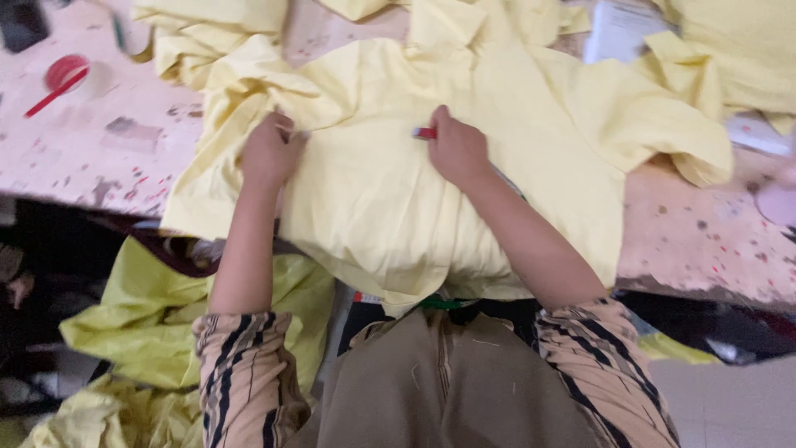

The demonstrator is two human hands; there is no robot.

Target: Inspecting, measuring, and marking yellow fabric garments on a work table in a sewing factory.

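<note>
- Head view: the person stands at a pale pink, paint-speckled counter [99, 158] with a soft pale yellow cotton garment [373, 207] spread across it, its lower edge hanging over the near side toward the person's waist.
- The left hand [269, 153] rests on the left part of the cloth, its fingers curled and pressed together, bunching a fold under them; I judge it pins the fabric so that it cannot slide.
- The right hand [456, 149] lies near the middle of the garment, fingers closed around a small red tool [424, 132] of which only the tip shows at the thumb side. What kind of tool it is I cannot tell; it touches the cloth just beside the hand, as if held low to work on the surface.
- The garment looks thin and limp, creased in broad folds near the top and smoother where the hands flatten it. A sleeve-like flap reaches out to the right over the counter edge.
- More pale yellow cloth pieces [746, 50] lie heaped along the far side, touching the spread garment.
- A red roll of tape [66, 73] sits well apart at the far left of the counter.
- Below the counter, on the left, a brighter yellow-green heap of fabric [141, 323] hangs or lies near the person's striped brown sleeve [245, 373].
</note>
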